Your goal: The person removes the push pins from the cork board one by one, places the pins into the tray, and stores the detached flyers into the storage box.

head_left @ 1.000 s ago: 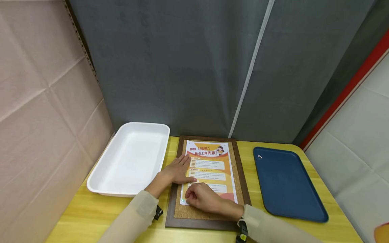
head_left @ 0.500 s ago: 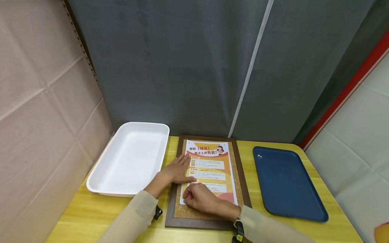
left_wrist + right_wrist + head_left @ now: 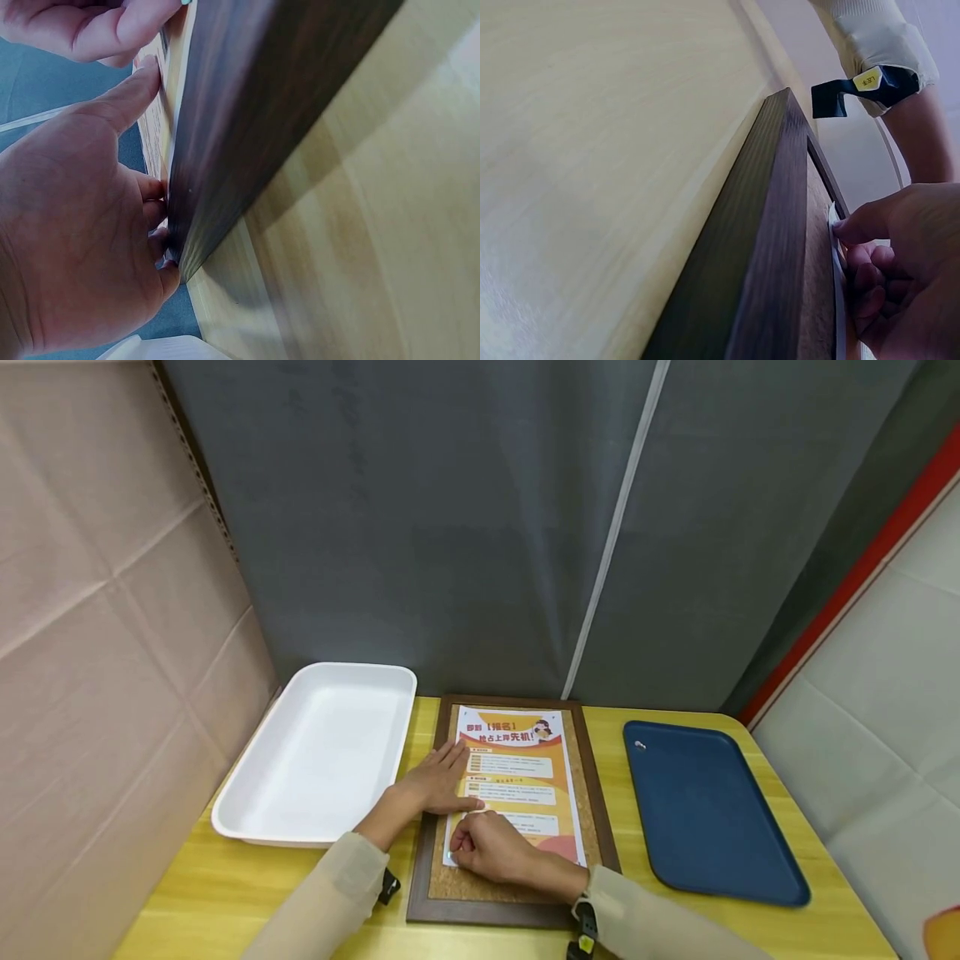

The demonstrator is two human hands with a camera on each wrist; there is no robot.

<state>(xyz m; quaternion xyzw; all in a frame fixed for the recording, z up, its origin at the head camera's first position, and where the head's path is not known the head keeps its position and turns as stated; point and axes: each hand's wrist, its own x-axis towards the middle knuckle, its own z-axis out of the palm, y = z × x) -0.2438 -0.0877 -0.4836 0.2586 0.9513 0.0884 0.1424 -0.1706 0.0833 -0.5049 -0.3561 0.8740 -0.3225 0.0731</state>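
Observation:
A yellow-and-orange printed poster (image 3: 517, 768) lies on a cork board (image 3: 487, 887) with a dark brown frame. My left hand (image 3: 438, 779) rests spread on the poster's left side, across the frame edge. At the poster's lower left corner, my right hand (image 3: 491, 847) has its fingers curled and its thumb tip down on the corner. A small green pushpin (image 3: 452, 856) shows by that thumb, mostly hidden under the hand. Close up in the right wrist view, the thumb (image 3: 862, 221) presses the paper's edge. Tiny pins sit at the poster's two upper corners.
Left of the board stands a deep white tray (image 3: 238, 822). To the right is a dark blue tray (image 3: 720, 818) with small pins (image 3: 640, 745) near its upper left corner. A grey curtain (image 3: 435, 527) hangs behind the yellow wooden table (image 3: 202, 902).
My right hand and wrist have shifted slightly left, the thumb staying at the poster's lower left corner. The left hand has stayed in place.

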